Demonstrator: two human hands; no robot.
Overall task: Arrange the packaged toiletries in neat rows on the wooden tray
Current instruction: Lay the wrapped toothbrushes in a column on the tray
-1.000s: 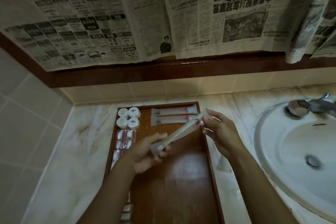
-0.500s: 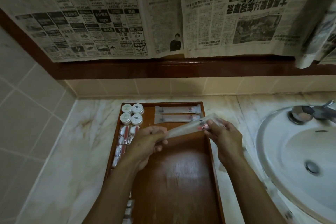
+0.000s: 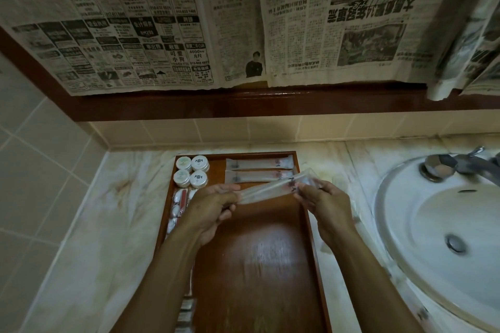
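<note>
1. Clear plastic wraps the long sachet (image 3: 273, 189) that both hands carry, and over the last second it has swung from a steep diagonal to nearly level, with only its right end slightly raised toward 1 o'clock.

2. At the sachet's 9 o'clock end, the left hand (image 3: 213, 209) pinches it between thumb and curled fingers, with the remaining fingers folded under.

3. At the 3 o'clock end, the right hand (image 3: 323, 207) grips it with closed fingertips, near the dark print on the wrapper.

4. Compared with a moment ago, the sachet has moved up the wooden tray (image 3: 257, 265) toward 12 o'clock; it now hovers just below the two matching sachets (image 3: 259, 170) already lying crosswise at the tray's far end.

5. That shift suggests the step in hand is laying this one down as a third row, parallel to those two and just beside the lower one; it does not look set down yet.

6. Four round white tubs (image 3: 191, 174) sit in a square at the tray's 11 o'clock corner, and small wrapped items (image 3: 180, 203) run down the left edge toward 7 o'clock, partly hidden by the left forearm.

7. Most of the tray floor toward 6 o'clock is bare, so the arranging seems well short of finished.

8. Beside the tray at 3 o'clock is a white sink (image 3: 443, 238), well apart from the work.
</note>
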